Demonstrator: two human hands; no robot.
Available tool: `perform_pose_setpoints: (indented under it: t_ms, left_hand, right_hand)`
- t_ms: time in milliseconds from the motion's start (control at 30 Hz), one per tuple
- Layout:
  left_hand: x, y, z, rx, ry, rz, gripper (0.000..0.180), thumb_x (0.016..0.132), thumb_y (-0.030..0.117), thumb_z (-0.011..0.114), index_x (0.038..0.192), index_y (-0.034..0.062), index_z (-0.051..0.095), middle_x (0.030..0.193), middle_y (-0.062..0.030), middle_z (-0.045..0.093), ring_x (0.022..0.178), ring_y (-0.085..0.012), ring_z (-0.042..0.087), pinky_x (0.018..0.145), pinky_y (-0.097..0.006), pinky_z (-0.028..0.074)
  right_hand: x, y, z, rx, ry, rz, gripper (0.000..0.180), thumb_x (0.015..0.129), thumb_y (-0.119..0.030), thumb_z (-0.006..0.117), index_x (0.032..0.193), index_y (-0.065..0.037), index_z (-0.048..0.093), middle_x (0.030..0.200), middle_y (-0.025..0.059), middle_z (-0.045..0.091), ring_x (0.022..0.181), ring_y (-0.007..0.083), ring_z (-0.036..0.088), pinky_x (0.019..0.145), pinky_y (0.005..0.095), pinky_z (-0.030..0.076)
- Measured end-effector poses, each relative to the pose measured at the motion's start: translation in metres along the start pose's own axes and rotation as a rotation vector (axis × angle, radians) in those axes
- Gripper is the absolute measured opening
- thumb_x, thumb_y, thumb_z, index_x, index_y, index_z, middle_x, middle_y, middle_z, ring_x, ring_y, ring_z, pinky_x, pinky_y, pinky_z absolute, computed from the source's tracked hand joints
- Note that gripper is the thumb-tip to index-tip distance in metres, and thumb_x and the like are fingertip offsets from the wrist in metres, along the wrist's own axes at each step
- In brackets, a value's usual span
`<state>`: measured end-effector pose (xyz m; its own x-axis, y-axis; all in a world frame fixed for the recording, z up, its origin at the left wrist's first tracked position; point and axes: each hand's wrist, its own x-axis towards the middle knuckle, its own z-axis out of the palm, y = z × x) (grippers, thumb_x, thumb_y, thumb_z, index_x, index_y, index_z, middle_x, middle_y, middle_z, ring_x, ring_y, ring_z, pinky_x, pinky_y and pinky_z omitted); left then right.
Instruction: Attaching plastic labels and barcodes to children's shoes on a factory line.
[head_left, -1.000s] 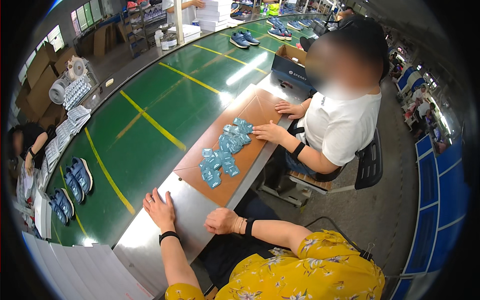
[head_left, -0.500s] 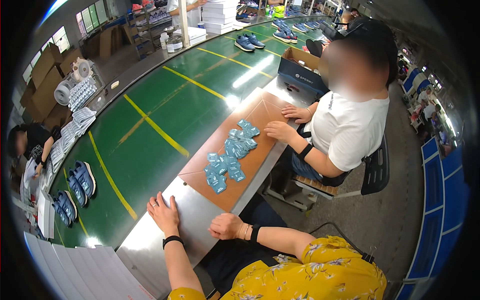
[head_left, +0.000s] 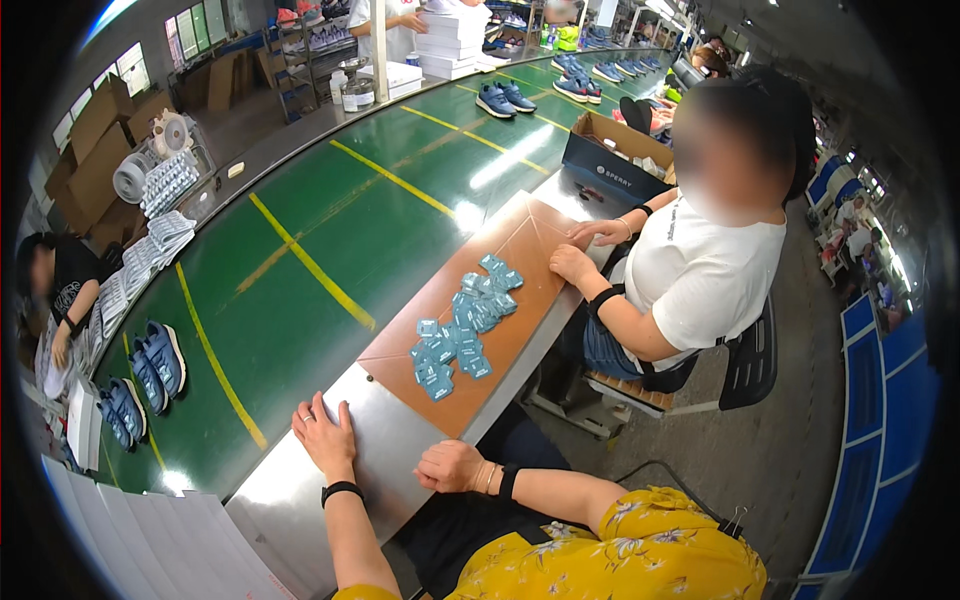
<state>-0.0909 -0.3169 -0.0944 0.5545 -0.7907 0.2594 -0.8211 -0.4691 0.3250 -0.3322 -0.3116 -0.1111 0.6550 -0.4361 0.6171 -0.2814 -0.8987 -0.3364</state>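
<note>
The left hand (head_left: 322, 432) is lying flat, palm down and fingers spread, on the bare steel ledge (head_left: 300, 490) beside the conveyor, holding nothing; a ring is showing on one finger and a black band is sitting at the wrist. The right hand (head_left: 450, 466) is resting at the near edge of the same ledge, curled loosely into a soft fist, and it is not clear whether anything small is tucked inside it; nothing is showing between the fingers.

Just beyond both hands, a brown cardboard sheet (head_left: 520, 250) is lying on the ledge, its long axis running away from the person and up to the right. On it a loose heap of small light-blue packets (head_left: 460, 325) is spreading along that same axis. The heap is lying ahead and slightly right of the hands, near but apart from them; its closest packets are sitting nearer the right hand than the left.

At the far end of the sheet, a seated co-worker in a white shirt is resting both hands (head_left: 585, 250) on the cardboard. To the left, the green conveyor belt (head_left: 330, 230) with yellow lines is carrying pairs of blue shoes (head_left: 145, 370). White sheets (head_left: 150, 540) are fanning out at the lower left, cut off by the picture's rim. The packets' contents are too small to make out.
</note>
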Motion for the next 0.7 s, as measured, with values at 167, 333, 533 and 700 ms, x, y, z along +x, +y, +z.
perform_pose_setpoints:
  t_ms: [167, 333, 533, 700]
  left_hand:
    - [-0.0026, -0.0031, 0.0042, 0.0, -0.001, -0.016, 0.052, 0.095, 0.041, 0.064, 0.135, 0.0095, 0.059, 0.135, -0.016, 0.053, 0.134, -0.0372, 0.041, 0.117, -0.049, 0.031]
    - [-0.002, -0.0007, 0.0006, -0.013, -0.019, -0.003, 0.051, 0.095, 0.04, 0.064, 0.135, 0.0085, 0.059, 0.134, -0.0164, 0.054, 0.132, -0.0373, 0.041, 0.116, -0.048, 0.031]
    - [-0.0002, 0.0013, -0.0002, -0.032, -0.021, -0.016, 0.051, 0.095, 0.041, 0.065, 0.134, 0.0088, 0.059, 0.135, -0.0167, 0.053, 0.134, -0.0367, 0.04, 0.118, -0.048, 0.03]
    - [-0.0007, -0.0004, 0.0006, -0.027, -0.033, -0.019, 0.051, 0.095, 0.041, 0.064, 0.135, 0.0088, 0.059, 0.137, -0.0177, 0.052, 0.135, -0.0369, 0.04, 0.118, -0.048, 0.031]
  right_hand:
    - [-0.0015, -0.0023, 0.0019, -0.001, 0.011, 0.007, 0.022, 0.085, -0.017, 0.07, 0.069, -0.012, 0.056, 0.067, 0.0031, 0.055, 0.064, 0.0226, 0.059, 0.061, 0.0344, 0.048]
    - [-0.0016, -0.0013, 0.0016, 0.031, 0.033, 0.006, 0.024, 0.086, -0.019, 0.07, 0.068, -0.012, 0.055, 0.066, 0.0025, 0.054, 0.062, 0.0217, 0.059, 0.06, 0.0332, 0.048]
    - [-0.0019, 0.0019, 0.0033, 0.008, 0.03, -0.005, 0.025, 0.086, -0.019, 0.071, 0.068, -0.012, 0.054, 0.067, 0.0028, 0.054, 0.063, 0.022, 0.059, 0.061, 0.0331, 0.048]
    - [-0.0039, 0.0013, 0.0066, 0.0, 0.029, -0.001, 0.025, 0.087, -0.02, 0.071, 0.068, -0.012, 0.055, 0.067, 0.0027, 0.054, 0.064, 0.0216, 0.06, 0.061, 0.0333, 0.048]
